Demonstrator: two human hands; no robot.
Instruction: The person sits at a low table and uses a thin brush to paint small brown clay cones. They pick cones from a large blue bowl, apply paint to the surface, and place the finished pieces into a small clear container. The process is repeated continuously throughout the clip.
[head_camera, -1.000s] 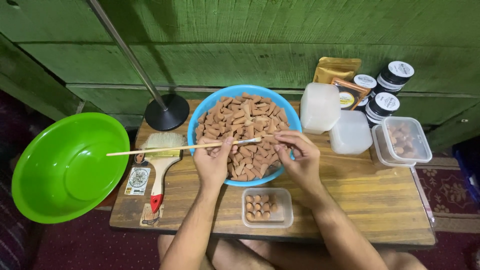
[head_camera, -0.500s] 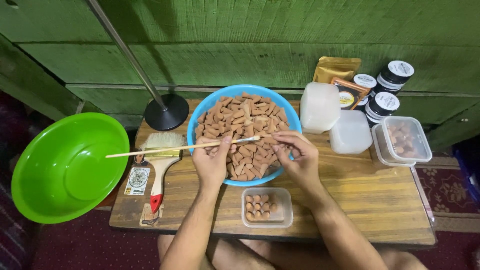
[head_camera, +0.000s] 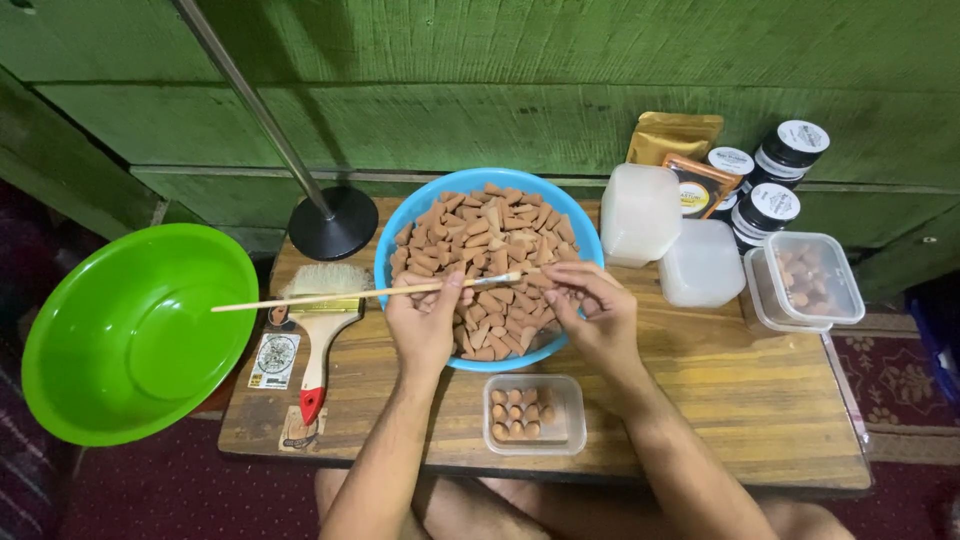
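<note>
In the head view, at the centre of the frame, the left hand (head_camera: 428, 325) pinches a thin wooden stick (head_camera: 365, 293) that runs out toward the left, its tip meeting a small brown cone (head_camera: 537, 279) pinched in the fingertips of the right hand (head_camera: 592, 315) over the blue bowl (head_camera: 400, 232) heaped with such cones. To do this well, I judge the stick should stay in line with the cone's axis, pressed gently so the cone does not crumble. A small clear tub (head_camera: 572, 415) with finished-looking cones sits just below the bowl.

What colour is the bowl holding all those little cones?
Light blue; the bowl shows best in the head view, holding brown cones.
</note>
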